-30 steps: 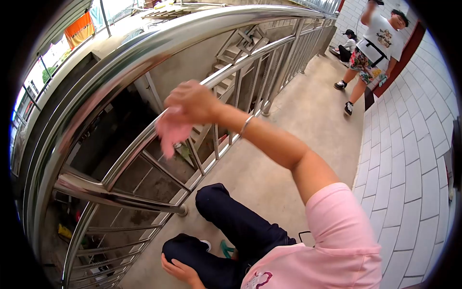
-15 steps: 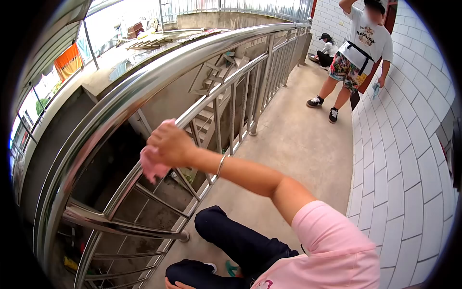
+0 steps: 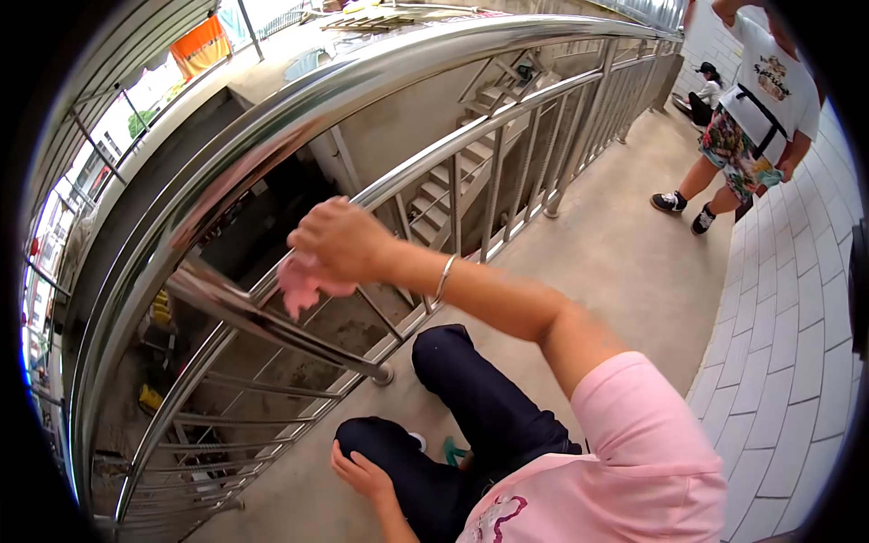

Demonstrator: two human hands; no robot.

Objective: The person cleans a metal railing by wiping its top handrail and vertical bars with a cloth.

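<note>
A pink cloth [image 3: 306, 282] is bunched in my right hand [image 3: 342, 242], which is closed around the lower handrail [image 3: 425, 163] of a steel railing. One end of the cloth hangs below the fingers. My left hand [image 3: 364, 472] lies flat on my bent knee in dark trousers [image 3: 389, 448], its fingers stretched out. Above my right hand curves the thick, shiny top rail [image 3: 398, 65].
A person in a white T-shirt [image 3: 774, 81] stands on the walkway [image 3: 606, 235], holding a light cloth. Another person [image 3: 708, 95] crouches farther back. A white tiled wall [image 3: 778, 362] runs along the right. Beyond the railing, concrete stairs [image 3: 444, 195] lie below.
The view has swung left and down, so the railing and people appear farther right. My right hand stays on the lower rail with the cloth. More of my left hand shows.
</note>
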